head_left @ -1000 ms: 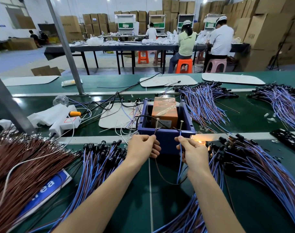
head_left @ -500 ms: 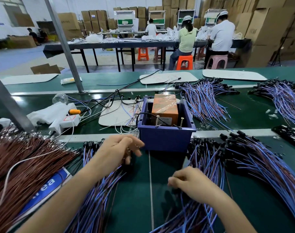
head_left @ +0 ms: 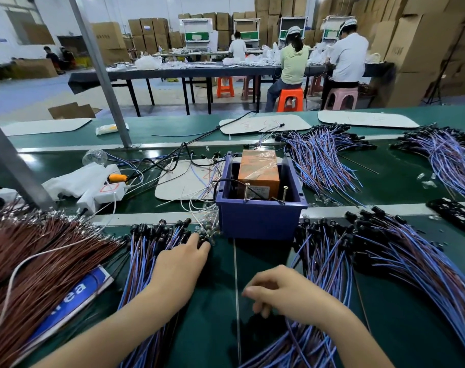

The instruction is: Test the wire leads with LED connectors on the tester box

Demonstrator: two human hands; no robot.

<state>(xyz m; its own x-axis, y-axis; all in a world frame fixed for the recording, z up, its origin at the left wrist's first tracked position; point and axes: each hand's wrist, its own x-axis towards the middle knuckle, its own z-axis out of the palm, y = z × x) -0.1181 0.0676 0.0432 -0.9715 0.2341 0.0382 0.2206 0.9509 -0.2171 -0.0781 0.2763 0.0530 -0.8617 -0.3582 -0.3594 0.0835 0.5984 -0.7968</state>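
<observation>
**Both hands down among the leads, tester box straight ahead**

My left hand is stretched forward with the fingers fairly straight. The fingertips touch the black LED connectors at the head of the left bundle of leads, blue and brown wires that fan back towards me across the green table. It has hold of nothing that I can see.

My right hand sits lower and nearer to me, at the inner edge of the right bundle of leads. Its fingers are curled downward, with the thumb tucked towards them. I cannot tell whether a wire is pinched there or the hand is merely resting on the strands.

The tester box is a blue tub standing on the table just beyond both hands and between the two bundles. An orange taped block sits inside it, and two metal posts stand upright near its front wall. Neither hand touches it.

To my far left lies a thick pile of brown wires, and beyond that a white power strip.
</observation>
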